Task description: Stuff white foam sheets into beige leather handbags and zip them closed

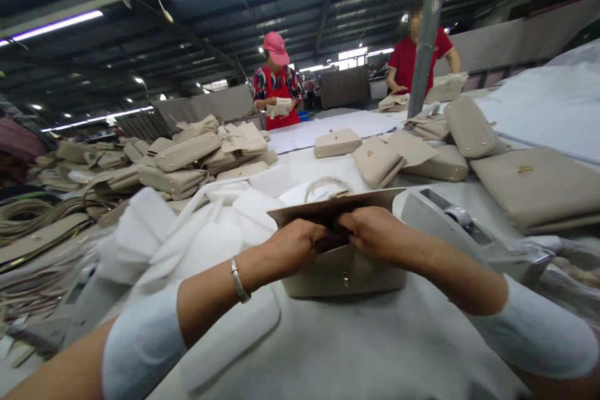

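Note:
A beige handbag (323, 281) stands on the white-covered table in front of me, its flap raised and its mouth facing me. A metal clasp (345, 278) shows on its front, and a handle (321, 184) arches up behind the flap. My left hand (300, 244) reaches into the opening from the left, fingers curled with their tips hidden in the dark interior. From the right, my right hand (375, 231) also reaches in, its thumb and fingers bent together near the middle. Whatever the fingertips grip inside cannot be made out.
White foam sheets (201, 250) lie piled to the left, with a heap of beige bags (187, 156) behind them. A grey tape dispenser (445, 225) stands close on the right. More bags (544, 187) lie beyond it. Two people in red (281, 87) work across the table, near a metal post (429, 37).

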The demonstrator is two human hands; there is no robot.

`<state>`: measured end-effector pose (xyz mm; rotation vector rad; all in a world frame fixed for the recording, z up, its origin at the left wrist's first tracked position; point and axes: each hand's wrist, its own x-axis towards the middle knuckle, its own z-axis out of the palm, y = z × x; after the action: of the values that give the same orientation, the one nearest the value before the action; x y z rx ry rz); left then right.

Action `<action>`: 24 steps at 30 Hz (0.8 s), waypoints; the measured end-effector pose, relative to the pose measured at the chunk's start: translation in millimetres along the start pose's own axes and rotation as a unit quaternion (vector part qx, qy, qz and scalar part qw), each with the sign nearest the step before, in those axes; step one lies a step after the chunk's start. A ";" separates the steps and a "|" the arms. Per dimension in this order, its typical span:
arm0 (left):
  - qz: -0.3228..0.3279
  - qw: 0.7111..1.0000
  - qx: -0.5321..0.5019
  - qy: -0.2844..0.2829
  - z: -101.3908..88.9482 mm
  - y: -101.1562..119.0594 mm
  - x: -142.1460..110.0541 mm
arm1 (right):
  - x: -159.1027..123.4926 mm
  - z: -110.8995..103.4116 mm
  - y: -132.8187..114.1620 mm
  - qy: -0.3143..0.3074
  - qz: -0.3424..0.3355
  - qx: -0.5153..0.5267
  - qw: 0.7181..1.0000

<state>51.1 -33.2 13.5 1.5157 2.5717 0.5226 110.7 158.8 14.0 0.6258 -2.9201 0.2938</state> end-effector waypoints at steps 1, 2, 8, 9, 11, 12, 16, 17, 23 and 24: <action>0.013 0.999 0.034 0.018 -3.4 -4.1 -6.7 | 4.5 -0.8 1.5 -0.011 -0.008 0.008 1.000; 0.014 0.997 0.070 0.037 -6.2 -9.1 -13.0 | 7.1 -1.7 3.3 -0.028 -0.027 0.028 0.999; -0.068 0.992 0.046 0.099 -7.0 -30.8 -40.9 | 6.9 -12.6 -7.4 -0.143 -0.018 -0.027 0.989; -0.060 0.992 0.037 0.106 -5.4 -30.9 -44.6 | 7.8 -15.4 -12.8 -0.139 -0.006 -0.058 0.989; -0.047 0.992 0.035 0.114 -2.7 -29.6 -51.6 | 11.7 -21.3 -24.8 -0.151 0.004 -0.072 0.986; -0.045 0.992 0.041 0.115 -2.1 -28.8 -54.7 | 14.7 -23.8 -31.1 -0.166 0.000 -0.055 0.985; -0.062 0.989 0.086 0.099 -6.3 -26.8 -62.4 | 31.8 -24.5 -54.6 -0.216 -0.028 0.008 0.976; -0.067 0.989 0.102 0.086 -8.8 -26.5 -63.0 | 36.5 -21.9 -58.7 -0.227 -0.030 0.014 0.973; -0.097 0.992 0.082 0.002 -20.7 -22.0 -59.9 | 53.1 -0.5 -51.7 -0.280 -0.034 0.133 0.950; -0.105 0.992 0.069 -0.001 -21.0 -21.1 -58.9 | 53.5 2.8 -45.9 -0.289 -0.028 0.162 0.943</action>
<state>57.2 -98.5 21.2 1.2589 2.7733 0.3263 81.2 96.2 28.2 0.9881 -3.4283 0.7032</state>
